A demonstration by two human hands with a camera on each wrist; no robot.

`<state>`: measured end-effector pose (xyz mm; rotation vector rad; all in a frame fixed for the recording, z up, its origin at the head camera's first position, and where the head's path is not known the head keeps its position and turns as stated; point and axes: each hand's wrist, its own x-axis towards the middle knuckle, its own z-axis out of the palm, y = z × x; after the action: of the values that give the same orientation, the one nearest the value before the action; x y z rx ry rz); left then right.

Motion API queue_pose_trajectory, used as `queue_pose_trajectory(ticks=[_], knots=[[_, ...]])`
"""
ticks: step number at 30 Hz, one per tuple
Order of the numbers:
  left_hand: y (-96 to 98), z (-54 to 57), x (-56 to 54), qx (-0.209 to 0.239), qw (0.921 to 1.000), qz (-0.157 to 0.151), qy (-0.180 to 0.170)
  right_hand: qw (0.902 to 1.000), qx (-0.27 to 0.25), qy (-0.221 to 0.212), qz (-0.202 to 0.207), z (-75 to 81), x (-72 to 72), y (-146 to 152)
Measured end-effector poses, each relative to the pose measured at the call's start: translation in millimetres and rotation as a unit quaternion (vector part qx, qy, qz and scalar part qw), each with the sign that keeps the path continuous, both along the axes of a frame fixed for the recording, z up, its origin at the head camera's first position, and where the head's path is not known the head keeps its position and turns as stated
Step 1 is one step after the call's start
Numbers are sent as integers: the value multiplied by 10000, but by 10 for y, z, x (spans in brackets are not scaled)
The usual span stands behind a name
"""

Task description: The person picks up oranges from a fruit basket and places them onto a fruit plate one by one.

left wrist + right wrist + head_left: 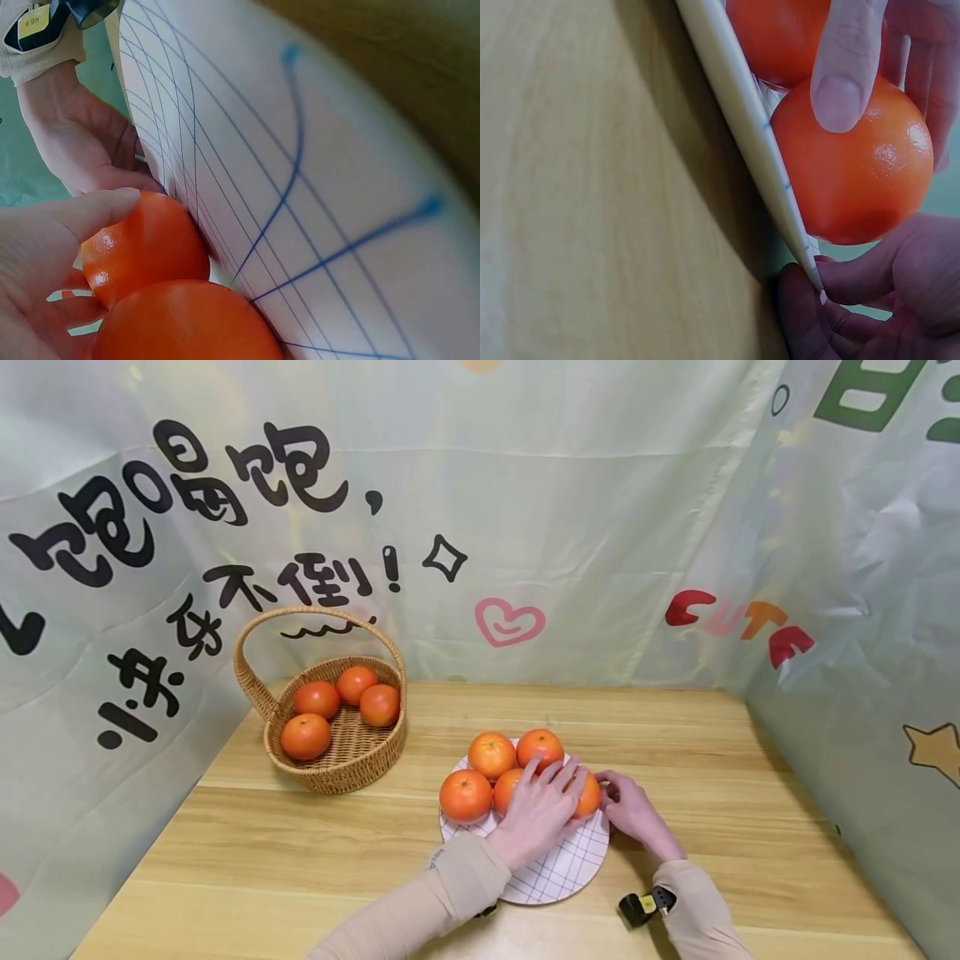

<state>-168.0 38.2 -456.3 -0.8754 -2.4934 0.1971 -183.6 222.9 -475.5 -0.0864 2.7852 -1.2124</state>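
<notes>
A round white plate point(558, 878) with a blue line grid carries several oranges. My left hand point(542, 806) lies over the orange point(588, 797) at the plate's right side. Its thumb sits on that orange point(161, 244) in the left wrist view, with the other fingers curved round the far side. From the right, my right hand point(636, 814) pinches the plate's rim point(742, 112), thumb on top and fingers underneath. Another orange point(187, 326) sits against the held one. An orange point(466, 795) at the left end of the plate is untouched.
A wicker basket point(337, 779) with a tall handle stands at the back left of the wooden table point(300, 852), with several oranges inside. Printed cloth walls point(600, 527) rise behind and at both sides. A black wrist device point(637, 910) hangs by the right sleeve.
</notes>
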Motion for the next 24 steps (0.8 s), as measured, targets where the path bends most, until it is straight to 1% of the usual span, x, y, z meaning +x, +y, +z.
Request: queue_pose_trajectory(ticks=[5, 9, 14, 16, 21, 24], knots=[[-11, 14, 19, 185, 9996, -147, 142, 10000, -31, -3, -6, -10, -6, 3], [-30, 52, 45, 277, 9995, -178, 21, 10000, -11, -38, -7, -8, -7, 5], [-49, 112, 70, 409, 9983, -211, -350, 10000, -7, -36, 2, -13, -8, 7], [-55, 134, 76, 536, 9968, -248, -540, 10000, -7, -7, -1, -17, -9, 8], [-80, 202, 98, 1009, 9893, -360, -989, 10000, -1, 14, -17, -23, -10, 7], [-106, 246, 113, 1206, 9846, -398, -1199, 10000, 5, -4, -19, -26, -12, 8]])
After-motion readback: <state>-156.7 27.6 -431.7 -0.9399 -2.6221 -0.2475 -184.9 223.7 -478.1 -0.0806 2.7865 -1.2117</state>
